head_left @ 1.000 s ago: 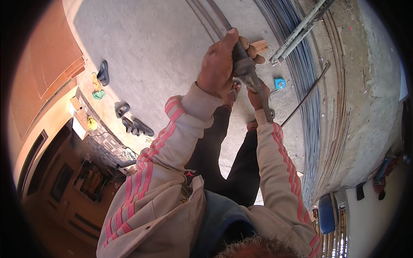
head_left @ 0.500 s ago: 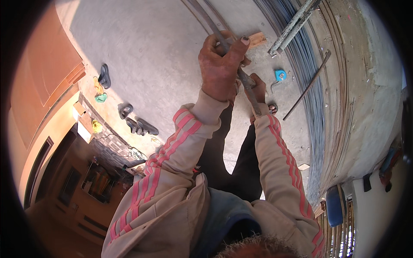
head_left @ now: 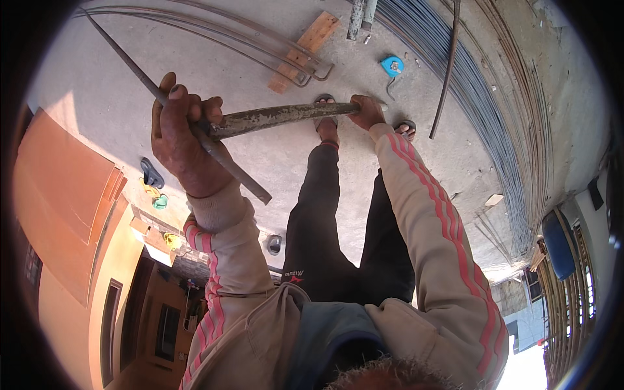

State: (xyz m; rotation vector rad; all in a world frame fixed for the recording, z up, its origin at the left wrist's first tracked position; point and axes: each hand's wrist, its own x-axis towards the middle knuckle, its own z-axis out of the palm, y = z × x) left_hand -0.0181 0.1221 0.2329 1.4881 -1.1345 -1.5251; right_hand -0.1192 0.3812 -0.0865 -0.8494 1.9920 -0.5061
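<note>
My left hand (head_left: 185,143) is closed around a long thin metal rod (head_left: 237,170), which slants from the far left down to a blunt end before my left forearm. A worn metal bar with peeling paint (head_left: 279,117) meets the rod at that hand, its left end at my fingers; how the two join is hidden. The bar runs across to my right hand (head_left: 368,112), which grips its other end. Both hands are raised above the concrete floor, over my feet.
Bent thin rods (head_left: 224,36) and a wooden board (head_left: 309,49) lie ahead on the floor. A blue tape measure (head_left: 392,65) sits near a long bundle of steel rods (head_left: 468,97) on the right. Another loose rod (head_left: 447,71) lies across it. Sandals (head_left: 151,173) are at left.
My left hand has moved left, away from the right hand. The painted bar has swung from a steep slant to nearly crosswise, with the rod slanting left. The view has shifted too.
</note>
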